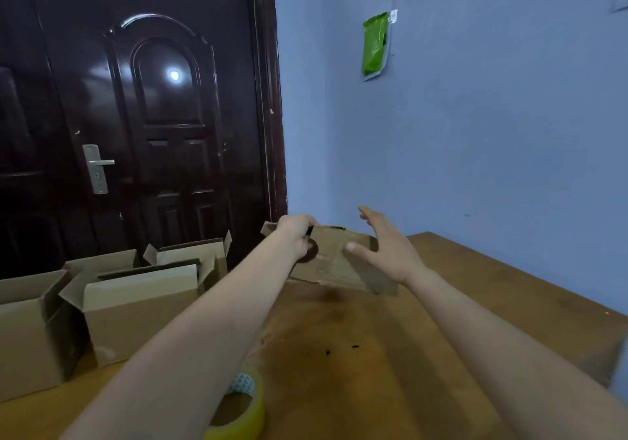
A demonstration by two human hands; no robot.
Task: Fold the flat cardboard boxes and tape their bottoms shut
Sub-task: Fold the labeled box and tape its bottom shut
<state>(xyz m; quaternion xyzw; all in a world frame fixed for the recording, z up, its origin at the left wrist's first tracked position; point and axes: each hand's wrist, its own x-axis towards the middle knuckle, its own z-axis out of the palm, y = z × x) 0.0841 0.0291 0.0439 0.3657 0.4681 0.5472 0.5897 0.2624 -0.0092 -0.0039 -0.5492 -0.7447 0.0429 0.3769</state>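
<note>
The left hand (295, 235) covered the near left corner of the cardboard box (336, 256) it gripped, and whatever dark thing sat beneath its fingers was too blurred to name; the right hand (387, 249) hid part of the box's right side, so contact there could not be told. The tape roll (243, 412) was half hidden under the left forearm and cut by the bottom edge. The nearest folded box (30, 331) on the counter (475, 303) ran off the left edge.
</note>
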